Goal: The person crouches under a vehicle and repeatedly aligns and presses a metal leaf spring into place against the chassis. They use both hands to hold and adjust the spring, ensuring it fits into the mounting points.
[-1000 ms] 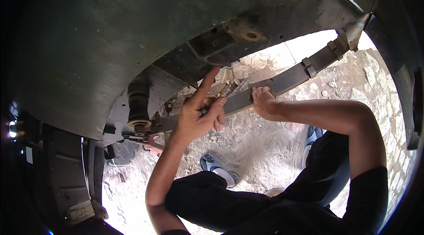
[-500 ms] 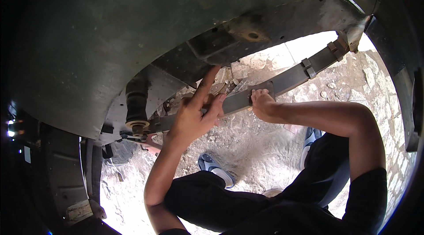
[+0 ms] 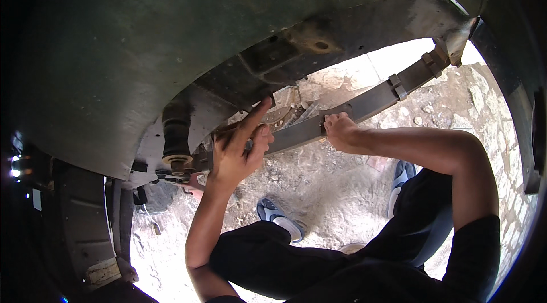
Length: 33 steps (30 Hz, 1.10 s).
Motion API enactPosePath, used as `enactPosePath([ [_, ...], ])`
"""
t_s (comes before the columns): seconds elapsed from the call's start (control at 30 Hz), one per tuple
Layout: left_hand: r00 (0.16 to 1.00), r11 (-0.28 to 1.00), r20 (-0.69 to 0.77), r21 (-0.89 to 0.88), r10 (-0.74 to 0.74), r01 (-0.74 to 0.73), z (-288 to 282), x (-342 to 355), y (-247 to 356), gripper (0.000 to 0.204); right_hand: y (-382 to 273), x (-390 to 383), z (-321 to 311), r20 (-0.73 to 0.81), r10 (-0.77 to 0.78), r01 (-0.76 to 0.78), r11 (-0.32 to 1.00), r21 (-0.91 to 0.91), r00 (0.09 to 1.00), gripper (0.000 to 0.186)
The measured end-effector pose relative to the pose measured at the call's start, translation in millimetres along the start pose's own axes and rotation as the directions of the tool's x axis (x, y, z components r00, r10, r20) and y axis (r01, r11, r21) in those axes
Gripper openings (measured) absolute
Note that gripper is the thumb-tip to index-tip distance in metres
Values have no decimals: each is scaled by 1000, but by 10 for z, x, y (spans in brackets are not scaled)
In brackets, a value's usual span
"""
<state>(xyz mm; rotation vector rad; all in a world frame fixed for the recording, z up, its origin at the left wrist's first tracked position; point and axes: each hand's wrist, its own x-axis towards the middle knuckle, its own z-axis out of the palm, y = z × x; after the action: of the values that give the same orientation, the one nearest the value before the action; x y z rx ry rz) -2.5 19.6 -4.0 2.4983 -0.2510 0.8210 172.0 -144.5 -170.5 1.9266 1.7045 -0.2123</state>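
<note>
A long dark leaf spring (image 3: 373, 100) with clamps round it slants up to the right beneath the vehicle. My right hand (image 3: 340, 132) is closed, its fingers curled over the edge of a dark flat plate (image 3: 345, 110) that lies on the spring near its middle. To the left, my left hand (image 3: 238, 152) is raised over the spring with the index finger stretched out toward the underside of the frame rail (image 3: 228, 83). Its other fingers are partly bent, and nothing shows in it. Whether the fingertip touches the rail cannot be made out.
A dark green body panel (image 3: 137, 35) arches overhead. Left of my left hand hangs a black rubber bump stop (image 3: 176, 135). Below it is what looks like another person's hand (image 3: 195, 186), partly hidden. My sandalled feet rest on rough stony ground (image 3: 330, 189).
My left hand has shifted left and slightly down, its pointing finger now farther from my right hand. My right hand stays at the plate.
</note>
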Motion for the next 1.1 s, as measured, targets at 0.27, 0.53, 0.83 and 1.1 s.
enactPosePath([
  [0.27,959,934,-34,237,282,-266,45,70,-150,46,-115,-8,185,-147,68,-85,990,-115,987,47],
  [0.53,979,881,-32,442,202,-167,52,90,-48,50,-18,83,235,-116,16,-10,999,45,993,30],
  [0.83,960,887,-104,417,261,-197,-19,86,-71,47,-45,204,337,-137,30,-26,999,31,990,35],
  [1.1,978,878,-69,456,198,-145,-62,50,-63,43,-82,198,350,-199,61,-66,998,-18,978,43],
])
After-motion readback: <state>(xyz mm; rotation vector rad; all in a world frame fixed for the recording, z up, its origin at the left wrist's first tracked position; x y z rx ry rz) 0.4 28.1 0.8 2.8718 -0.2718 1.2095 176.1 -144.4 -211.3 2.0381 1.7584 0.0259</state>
